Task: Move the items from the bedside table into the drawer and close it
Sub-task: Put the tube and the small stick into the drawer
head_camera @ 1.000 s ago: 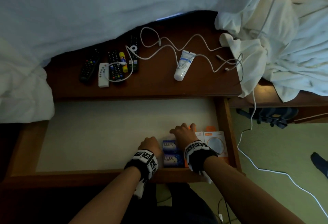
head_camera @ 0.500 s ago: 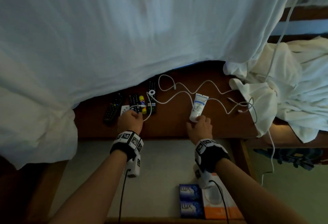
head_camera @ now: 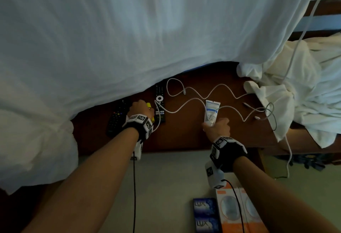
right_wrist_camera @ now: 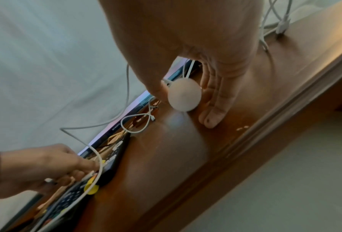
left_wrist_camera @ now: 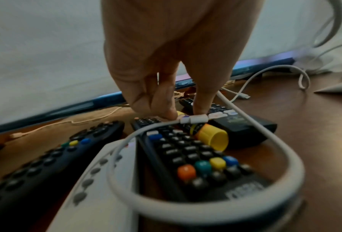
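Observation:
On the brown bedside table (head_camera: 184,137), my left hand (head_camera: 143,103) reaches over a cluster of remotes (head_camera: 159,103). In the left wrist view its thumb and forefinger (left_wrist_camera: 183,113) pinch the far end of a yellow glue stick (left_wrist_camera: 212,138), which lies on a black remote (left_wrist_camera: 196,164) under a white cable plug (left_wrist_camera: 194,120). My right hand (head_camera: 214,125) grips the cap end of a white cream tube (head_camera: 212,109); the round cap (right_wrist_camera: 184,94) sits between thumb and fingers. The drawer (head_camera: 166,177) below stands open.
Two LUX soap boxes (head_camera: 204,214) and orange-white boxes (head_camera: 238,212) lie in the drawer's front right corner. A white charging cable (head_camera: 186,103) snakes across the tabletop. A bedsheet (head_camera: 129,39) overhangs the table's back, and a white robe (head_camera: 295,94) covers its right end.
Both hands left the drawer and rose to the tabletop. The right hand closed on the tube's cap; the left moved past the white remote to the yellow stick.

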### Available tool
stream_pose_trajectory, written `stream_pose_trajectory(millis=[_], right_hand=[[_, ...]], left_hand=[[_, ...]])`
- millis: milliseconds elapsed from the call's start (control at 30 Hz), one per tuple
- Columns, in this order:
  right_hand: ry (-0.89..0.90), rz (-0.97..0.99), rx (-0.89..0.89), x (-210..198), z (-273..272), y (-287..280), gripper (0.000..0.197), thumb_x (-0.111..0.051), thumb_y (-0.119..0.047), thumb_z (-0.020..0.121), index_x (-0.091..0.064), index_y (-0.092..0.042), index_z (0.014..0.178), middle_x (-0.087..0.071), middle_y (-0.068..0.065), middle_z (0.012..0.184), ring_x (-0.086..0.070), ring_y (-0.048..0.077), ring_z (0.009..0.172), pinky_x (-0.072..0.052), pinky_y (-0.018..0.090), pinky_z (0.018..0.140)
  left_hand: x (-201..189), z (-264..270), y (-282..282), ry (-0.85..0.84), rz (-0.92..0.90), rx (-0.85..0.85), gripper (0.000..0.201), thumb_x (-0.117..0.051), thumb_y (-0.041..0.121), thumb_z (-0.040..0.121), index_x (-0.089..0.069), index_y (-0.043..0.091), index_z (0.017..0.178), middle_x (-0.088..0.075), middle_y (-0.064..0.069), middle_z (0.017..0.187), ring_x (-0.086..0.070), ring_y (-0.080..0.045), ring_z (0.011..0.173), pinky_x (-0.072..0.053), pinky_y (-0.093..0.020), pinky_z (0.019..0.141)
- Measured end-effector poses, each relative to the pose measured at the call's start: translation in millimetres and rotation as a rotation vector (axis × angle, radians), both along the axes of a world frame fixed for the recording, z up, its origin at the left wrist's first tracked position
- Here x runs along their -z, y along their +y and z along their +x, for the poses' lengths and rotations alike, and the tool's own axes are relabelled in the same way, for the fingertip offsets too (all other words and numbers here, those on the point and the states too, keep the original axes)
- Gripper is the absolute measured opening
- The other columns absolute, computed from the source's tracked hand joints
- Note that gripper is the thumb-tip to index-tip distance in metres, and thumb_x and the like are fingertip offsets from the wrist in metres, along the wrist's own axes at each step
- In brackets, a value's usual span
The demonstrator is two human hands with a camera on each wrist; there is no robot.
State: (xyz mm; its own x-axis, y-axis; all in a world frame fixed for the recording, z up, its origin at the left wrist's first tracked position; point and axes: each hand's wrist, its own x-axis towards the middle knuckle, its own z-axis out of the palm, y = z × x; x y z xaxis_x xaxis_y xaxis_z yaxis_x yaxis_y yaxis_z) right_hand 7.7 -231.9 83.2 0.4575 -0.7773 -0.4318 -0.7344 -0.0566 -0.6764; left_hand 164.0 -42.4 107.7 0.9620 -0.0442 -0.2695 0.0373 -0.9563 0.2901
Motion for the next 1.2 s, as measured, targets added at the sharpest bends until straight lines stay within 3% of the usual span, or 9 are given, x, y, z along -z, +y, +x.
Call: stream_pose_trajectory(millis=[267,433,600,667,733,833,933,1033,1200], right_hand=[[-0.204,0.041,0.128,-4.5,-21.7,-17.2,0.052,-0.067,-0.054,0.061,-0.048,-0.021,0.096,-0.064,0.007,0.102,-0.068,0.027,0.085,-0.059,0.046,0.077],[-0.375,-0.209,0.096,-31.0,-30.0,-31.8,0.039,-0.075,-0.032,0.075,-0.059,-0.012,0.104,-0.059,0.005,0.105,-0.058,0.019,0.093,-0.05,0.031,0.081],[-0.458,-0.334,0.013,-54.4,-20.9,-44.7,0.034,-0.069,-0.033,0.085,-0.063,-0.01,0.108,-0.061,-0.001,0.096,-0.055,0.015,0.088,-0.035,0.015,0.075],[-0.474,-0.381,-0.024,-62.0,-18.9,-50.8,0.039,-0.065,-0.039,0.087,-0.063,-0.01,0.113,-0.064,0.005,0.103,-0.057,0.02,0.094,-0.032,0.017,0.079],[-0.483,-0.373,-0.009,-70.8,-21.2,-55.7,0.041,-0.061,-0.044,0.09,-0.063,-0.01,0.113,-0.064,0.01,0.107,-0.057,0.024,0.099,-0.034,0.024,0.082],[-0.457,-0.157,0.118,-82.8,-33.3,-61.5,0.049,-0.06,-0.053,0.087,-0.066,-0.007,0.102,-0.065,0.008,0.089,-0.06,0.018,0.079,-0.04,0.025,0.07],[-0.52,0.422,0.112,-86.6,-57.3,-60.3,0.041,-0.066,-0.044,0.085,-0.068,-0.007,0.1,-0.067,0.011,0.079,-0.06,0.011,0.052,-0.048,0.021,0.048],[-0.63,0.952,0.08,-74.1,-87.9,-50.3,0.035,-0.06,-0.025,0.088,-0.06,-0.004,0.116,-0.068,0.016,0.098,-0.071,0.018,0.071,-0.06,0.028,0.063],[-0.52,1.043,-0.237,-40.0,-132.6,-32.7,0.046,-0.059,-0.021,0.085,-0.051,-0.009,0.129,-0.063,0.022,0.115,-0.068,0.032,0.101,-0.057,0.046,0.079]], left_hand=[[2.9,15.2,-10.7,0.047,-0.015,-0.013,0.034,-0.07,0.029,0.08,-0.063,0.001,0.097,-0.062,-0.022,0.112,-0.063,-0.041,0.1,-0.053,-0.04,0.073],[-13.3,25.0,-9.4,-0.123,-0.175,-0.1,0.031,-0.062,0.03,0.083,-0.064,0.0,0.081,-0.069,-0.026,0.096,-0.066,-0.043,0.088,-0.049,-0.04,0.063],[-45.5,16.5,-12.8,-0.233,-0.221,-0.135,0.036,-0.055,0.036,0.09,-0.062,0.002,0.1,-0.063,-0.026,0.109,-0.058,-0.045,0.104,-0.048,-0.047,0.077],[-56.5,7.1,-11.5,-0.262,-0.254,-0.111,0.036,-0.055,0.04,0.091,-0.063,0.006,0.101,-0.065,-0.022,0.108,-0.059,-0.043,0.104,-0.05,-0.046,0.08],[-66.7,-5.8,-10.0,-0.271,-0.381,-0.075,0.034,-0.057,0.042,0.09,-0.066,0.01,0.095,-0.07,-0.015,0.096,-0.067,-0.038,0.081,-0.057,-0.038,0.063],[-82.6,-40.6,-11.5,-0.216,-0.606,-0.024,0.027,-0.063,0.035,0.091,-0.069,0.009,0.093,-0.071,-0.005,0.082,-0.062,-0.022,0.045,-0.046,-0.022,0.033],[-80.6,-78.7,-10.7,-0.12,-0.78,0.04,0.027,-0.064,0.032,0.092,-0.07,0.006,0.092,-0.074,-0.003,0.082,-0.067,-0.026,0.051,-0.05,-0.028,0.037],[-62.2,-114.6,-8.7,0.05,-0.927,0.012,0.019,-0.065,0.028,0.091,-0.068,0.009,0.095,-0.075,-0.002,0.084,-0.071,-0.022,0.065,-0.056,-0.033,0.045],[-11.7,-164.5,-8.5,0.328,-1.007,-0.022,0.005,-0.068,0.015,0.088,-0.067,0.01,0.087,-0.074,-0.006,0.078,-0.069,-0.015,0.061,-0.056,-0.027,0.048]])
